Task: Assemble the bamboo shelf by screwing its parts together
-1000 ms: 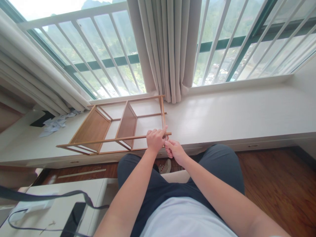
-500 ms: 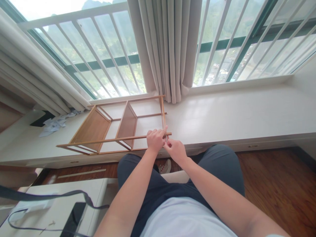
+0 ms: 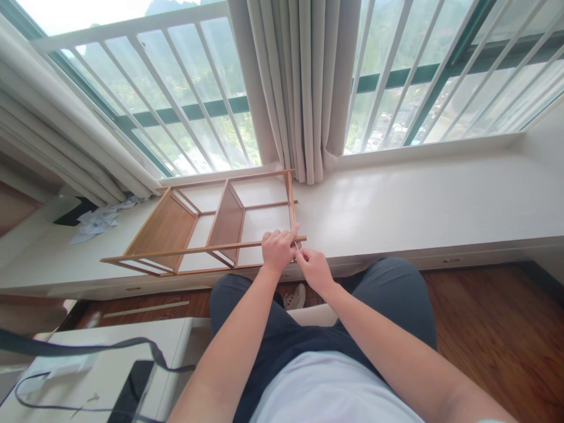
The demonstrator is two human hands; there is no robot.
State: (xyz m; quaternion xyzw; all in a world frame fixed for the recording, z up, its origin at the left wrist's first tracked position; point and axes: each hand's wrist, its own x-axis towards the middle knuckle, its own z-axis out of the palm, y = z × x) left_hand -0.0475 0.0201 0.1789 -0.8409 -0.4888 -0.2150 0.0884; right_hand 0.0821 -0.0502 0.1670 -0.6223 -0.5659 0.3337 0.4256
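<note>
A brown wooden shelf frame [image 3: 226,223] lies on its side on the white window ledge, with two wide panels set between its rails. My left hand [image 3: 278,249] is closed around the near rail close to its right end, its index finger extended toward the crosspiece. Just right of it, my right hand [image 3: 314,269] pinches a thin silver metal rod [image 3: 296,247], which could be a hex key. The rod meets the underside of the rail's end; its tip is hidden by the wood and fingers.
The white ledge [image 3: 418,200] runs beneath barred windows. A grey curtain [image 3: 304,88] hangs behind the frame's right end. Crumpled papers [image 3: 94,226] lie at far left. On a white table [image 3: 171,341] at lower left are a black phone-like slab [image 3: 131,390] and small loose pieces. A dark strap crosses there.
My right hand has shifted slightly, and the thin metal rod has turned to a more slanted angle. My left hand and the shelf frame stay in place.
</note>
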